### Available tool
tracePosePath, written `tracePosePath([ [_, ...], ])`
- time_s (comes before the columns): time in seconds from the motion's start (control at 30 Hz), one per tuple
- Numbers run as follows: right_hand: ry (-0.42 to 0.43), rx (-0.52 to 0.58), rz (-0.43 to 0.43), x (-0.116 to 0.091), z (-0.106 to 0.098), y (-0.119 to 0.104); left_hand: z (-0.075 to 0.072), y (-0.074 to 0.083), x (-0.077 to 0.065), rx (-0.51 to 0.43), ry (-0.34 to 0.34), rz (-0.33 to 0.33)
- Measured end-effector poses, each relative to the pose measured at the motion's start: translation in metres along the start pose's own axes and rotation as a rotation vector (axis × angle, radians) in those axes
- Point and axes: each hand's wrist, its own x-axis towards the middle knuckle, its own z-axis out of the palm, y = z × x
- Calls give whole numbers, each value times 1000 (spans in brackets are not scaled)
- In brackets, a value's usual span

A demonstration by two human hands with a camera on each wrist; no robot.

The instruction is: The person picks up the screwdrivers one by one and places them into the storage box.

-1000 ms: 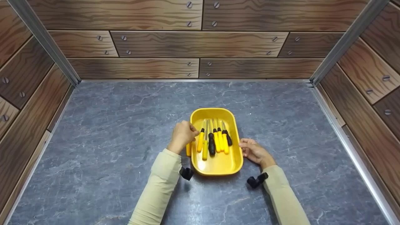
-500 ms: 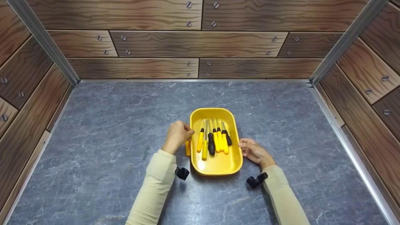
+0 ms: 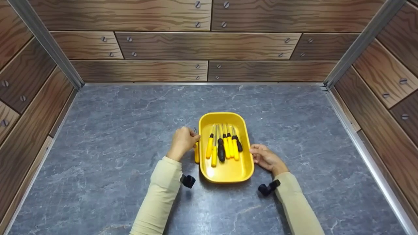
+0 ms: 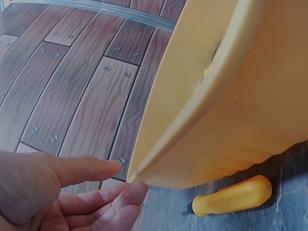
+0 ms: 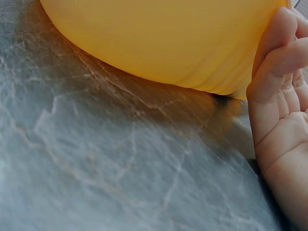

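Observation:
A yellow plastic tray [image 3: 225, 174] stands on the table, with several screwdrivers [image 3: 221, 150] inside, their handles yellow or black. One more yellow-handled screwdriver [image 3: 197, 155] lies on the table along the tray's left wall; its handle and part of its shaft show in the left wrist view [image 4: 236, 196]. Over that screwdriver hovers my left hand [image 3: 183, 140], fingers loosely bent and nothing between thumb and fingertips, close to the tray's rim. My right hand [image 3: 266, 159] holds the tray's right rim with its fingertips, fingers curled against the outer wall.
The grey marble-patterned table [image 3: 130, 130] surrounds the tray. Wood-print panels [image 3: 209, 45] wall it in at the back and both sides, with metal strips along the edges. A black camera mount [image 3: 188, 181] sits on each wrist.
My left hand has drawn back leftward from over the tray's left rim, showing more of the screwdriver outside. The right hand and the tray stay in place.

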Motion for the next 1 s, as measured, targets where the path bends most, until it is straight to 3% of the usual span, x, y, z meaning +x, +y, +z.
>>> tracePosePath([
  [0.23, -12, 12, -10, 0, -1, 0, 2, -5, 1, 0, -7, -36],
  [0.47, -22, 9, -15, 0, -2, 1, 6, -12, -1, 72, 6, -15],
  [1.0, -14, 7, -13, 0, -1, 1, 15, -22, -1, 95, -96, -75],
])
